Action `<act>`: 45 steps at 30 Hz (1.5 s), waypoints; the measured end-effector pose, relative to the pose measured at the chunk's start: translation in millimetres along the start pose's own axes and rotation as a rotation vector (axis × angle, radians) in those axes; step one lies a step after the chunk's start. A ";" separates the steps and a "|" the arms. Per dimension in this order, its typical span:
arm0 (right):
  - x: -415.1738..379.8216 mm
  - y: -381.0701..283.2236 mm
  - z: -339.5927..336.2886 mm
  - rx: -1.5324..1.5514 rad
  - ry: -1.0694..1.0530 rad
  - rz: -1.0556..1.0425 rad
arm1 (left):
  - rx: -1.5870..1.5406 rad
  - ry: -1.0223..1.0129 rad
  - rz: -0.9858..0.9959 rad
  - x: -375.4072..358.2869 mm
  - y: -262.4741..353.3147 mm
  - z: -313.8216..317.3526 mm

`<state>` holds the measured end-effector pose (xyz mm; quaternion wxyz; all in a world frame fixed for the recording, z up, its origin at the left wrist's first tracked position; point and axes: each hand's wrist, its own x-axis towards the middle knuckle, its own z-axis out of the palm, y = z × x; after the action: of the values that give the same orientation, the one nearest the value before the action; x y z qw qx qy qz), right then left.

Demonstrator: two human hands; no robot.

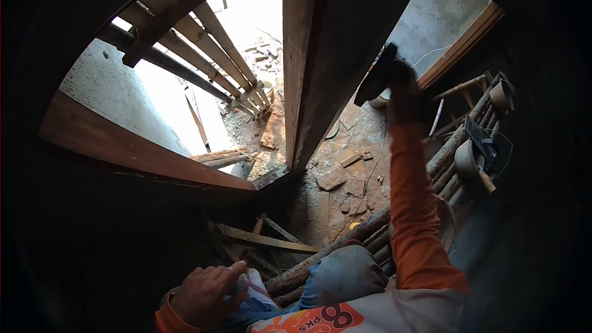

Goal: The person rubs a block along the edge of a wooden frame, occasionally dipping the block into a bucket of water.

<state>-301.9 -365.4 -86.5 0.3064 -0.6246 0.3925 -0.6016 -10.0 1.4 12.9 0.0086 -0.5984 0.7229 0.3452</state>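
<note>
Although the fingers are lost in shadow, the right hand (404,95), right of centre, is seen closed around a dark tool (376,74) raised against the wooden door frame post (302,55); its type cannot be made out. At the lower left, the left hand (203,293) rests loosely curled on a knee, holding nothing visible.

Smooth brown wooden frame post (302,55), rough grey concrete wall (438,18), rough round timber poles (333,250).
</note>
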 end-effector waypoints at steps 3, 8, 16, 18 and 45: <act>-35.5 63.9 53.8 -0.078 0.097 -0.088 | 0.013 0.030 0.007 0.6 -6.7 4.8; -115.1 41.4 89.2 -0.254 -0.306 -0.257 | 0.001 0.034 0.021 4.7 -6.6 4.5; -54.6 24.7 87.9 -0.427 0.150 -0.126 | -0.037 0.054 0.050 11.2 -4.0 3.6; -107.7 58.0 99.1 -0.354 -0.182 -0.451 | 0.000 0.027 0.073 16.0 -9.5 6.7; -113.9 133.5 67.8 -0.565 -0.054 -0.566 | -0.093 -0.153 -0.345 24.3 -2.9 20.4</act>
<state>-247.3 -341.0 -264.9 -0.0449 -0.7832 0.3467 -0.5142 -22.5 -9.3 -14.4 0.0949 -0.6853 0.5903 0.4159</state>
